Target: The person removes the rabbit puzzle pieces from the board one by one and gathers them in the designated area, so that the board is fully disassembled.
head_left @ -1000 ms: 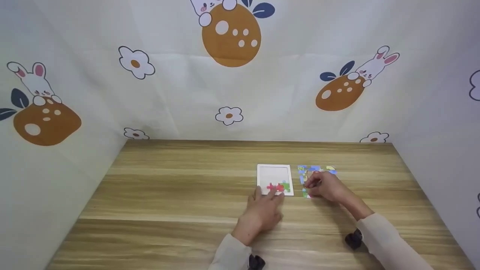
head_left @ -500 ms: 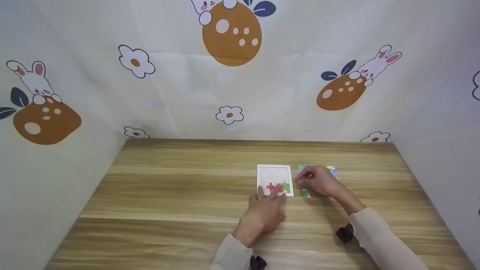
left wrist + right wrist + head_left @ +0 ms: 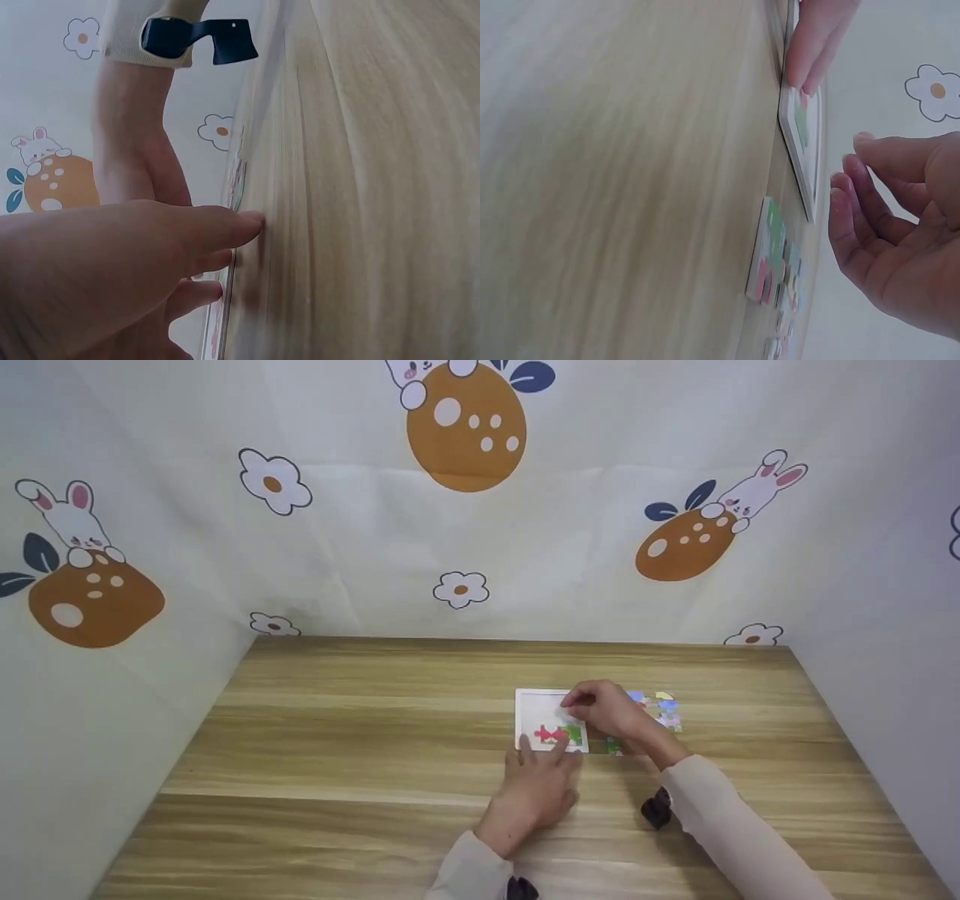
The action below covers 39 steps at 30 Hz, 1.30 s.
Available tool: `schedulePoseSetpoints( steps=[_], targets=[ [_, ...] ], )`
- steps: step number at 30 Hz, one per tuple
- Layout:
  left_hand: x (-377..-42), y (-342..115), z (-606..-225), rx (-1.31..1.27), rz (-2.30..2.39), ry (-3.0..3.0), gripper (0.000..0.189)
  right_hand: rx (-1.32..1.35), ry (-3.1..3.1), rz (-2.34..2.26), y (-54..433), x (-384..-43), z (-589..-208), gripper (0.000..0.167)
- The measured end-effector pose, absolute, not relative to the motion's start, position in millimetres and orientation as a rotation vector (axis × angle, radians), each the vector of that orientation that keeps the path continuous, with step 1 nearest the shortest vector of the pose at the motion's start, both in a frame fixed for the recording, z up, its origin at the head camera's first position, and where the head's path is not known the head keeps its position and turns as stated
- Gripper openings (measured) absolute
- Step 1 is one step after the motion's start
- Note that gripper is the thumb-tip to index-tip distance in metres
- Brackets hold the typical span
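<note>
A small white puzzle tray (image 3: 518,712) lies on the wooden table, with red pieces (image 3: 546,733) and a green piece (image 3: 574,734) along its near side. My left hand (image 3: 534,791) rests at the tray's near edge, fingers extended over the rim. Over the tray's right side hovers my right hand (image 3: 609,711), thumb and fingers bent toward each other. In the right wrist view I see no piece between its fingertips (image 3: 841,184). Loose jigsaw pieces (image 3: 666,706) lie right of the tray, partly hidden by that hand. One nearer piece (image 3: 765,251) is green and pink.
Pale curtains (image 3: 360,525) printed with rabbits, oranges and flowers enclose the table (image 3: 360,712) at the back and sides. A black wrist device (image 3: 657,808) hangs under the right sleeve, and another black device (image 3: 521,888) sits by the left sleeve.
My right hand has moved left from the loose pieces to above the tray's right side, uncovering pieces at the right. My left hand stays at the tray's near edge, barely shifted.
</note>
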State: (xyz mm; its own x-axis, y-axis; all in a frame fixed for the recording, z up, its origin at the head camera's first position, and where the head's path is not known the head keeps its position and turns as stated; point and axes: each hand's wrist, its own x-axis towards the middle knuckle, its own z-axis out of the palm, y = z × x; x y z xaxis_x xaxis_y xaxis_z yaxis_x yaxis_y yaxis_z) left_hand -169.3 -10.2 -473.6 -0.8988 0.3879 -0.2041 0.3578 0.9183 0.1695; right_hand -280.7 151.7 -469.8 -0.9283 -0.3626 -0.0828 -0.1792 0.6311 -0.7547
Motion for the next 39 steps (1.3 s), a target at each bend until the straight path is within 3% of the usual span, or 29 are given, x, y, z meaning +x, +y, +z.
schedulePoseSetpoints(
  steps=[22, 39],
  targets=[
    [-169, -9, -472, 0.551, 0.233, 2.759, 0.057, -0.486, 2.464, -1.128, 144, -286, -480, 0.015],
    [-168, -11, -474, 0.599, 0.188, 2.790, 0.057, -0.482, 2.400, -1.163, 142, -284, -481, 0.006]
  ],
)
